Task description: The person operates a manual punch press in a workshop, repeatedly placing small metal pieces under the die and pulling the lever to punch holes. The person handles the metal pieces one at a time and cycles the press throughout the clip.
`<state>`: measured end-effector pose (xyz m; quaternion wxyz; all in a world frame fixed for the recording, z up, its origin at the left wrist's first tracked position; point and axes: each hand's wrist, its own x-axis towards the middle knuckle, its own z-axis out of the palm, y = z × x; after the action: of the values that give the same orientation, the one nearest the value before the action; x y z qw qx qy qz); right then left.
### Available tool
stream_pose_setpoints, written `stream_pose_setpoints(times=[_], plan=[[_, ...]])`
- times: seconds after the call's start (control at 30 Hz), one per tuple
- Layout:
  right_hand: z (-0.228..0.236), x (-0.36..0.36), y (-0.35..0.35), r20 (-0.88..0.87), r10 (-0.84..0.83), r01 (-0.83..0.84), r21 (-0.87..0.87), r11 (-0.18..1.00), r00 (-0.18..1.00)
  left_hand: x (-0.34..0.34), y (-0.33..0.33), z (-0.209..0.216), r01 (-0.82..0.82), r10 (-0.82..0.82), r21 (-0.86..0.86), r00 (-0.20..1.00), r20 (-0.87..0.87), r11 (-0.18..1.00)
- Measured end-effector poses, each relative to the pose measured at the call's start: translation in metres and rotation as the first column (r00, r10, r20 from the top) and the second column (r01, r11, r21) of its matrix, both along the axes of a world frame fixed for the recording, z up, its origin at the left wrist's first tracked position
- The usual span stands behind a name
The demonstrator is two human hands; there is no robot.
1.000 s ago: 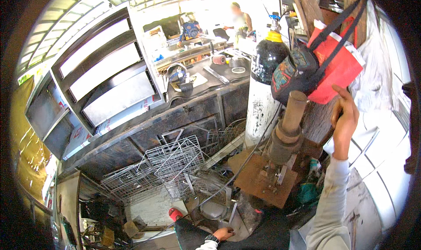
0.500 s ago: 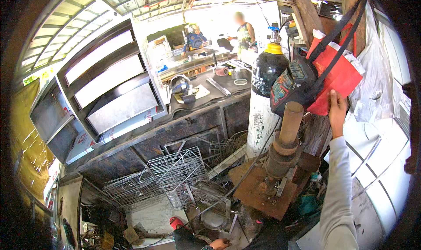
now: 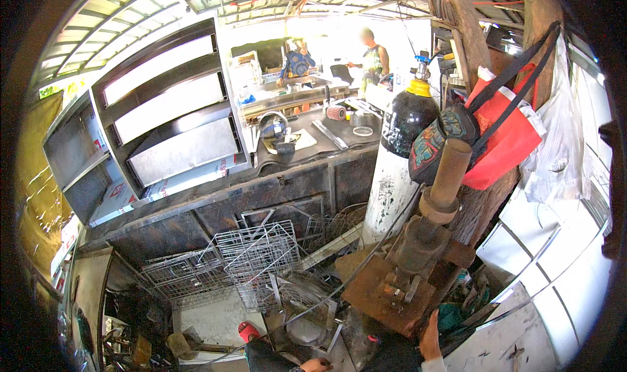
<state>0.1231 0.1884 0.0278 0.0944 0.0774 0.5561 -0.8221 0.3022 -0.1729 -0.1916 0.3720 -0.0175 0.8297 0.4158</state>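
At the lower edge, my left hand lies low beside my dark-clothed leg; its fingers are too small and cut off to read. My right hand is down beside the rusty steel plate, fingers stretched upward, with no object visible in it. On that plate stands a thick rusty pipe post. Above and behind it, a red bag and a dark patterned pouch with black straps hang against a wooden post. A teal cloth or bag sits just beside my right hand.
A tall black-and-white gas cylinder stands behind the pipe post. Wire racks lean by the dark workbench, which carries a metal shelf frame and a face shield. Two people are farther back. White panels lean at right.
My right hand has left the red bag and dropped to beside the rusty plate. The view has shifted slightly. My left hand stays low by my leg.
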Motion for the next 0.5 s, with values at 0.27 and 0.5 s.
stream_pose_setpoints(times=[0.27, 0.5], plan=[[0.296, 0.010, -0.009, -0.580, -0.132, 0.537, 0.612, 0.581, 0.804, -0.056, 0.028, 0.025, 0.117, -0.120, -0.034, 0.988, -0.095, 0.993], [0.363, -0.162, -0.005, -0.931, -0.317, 0.843, -0.016, 0.537, 0.184, -0.120, 0.098, 0.149, -0.210, 0.309, 0.251, 0.826, -0.472, 0.945]])
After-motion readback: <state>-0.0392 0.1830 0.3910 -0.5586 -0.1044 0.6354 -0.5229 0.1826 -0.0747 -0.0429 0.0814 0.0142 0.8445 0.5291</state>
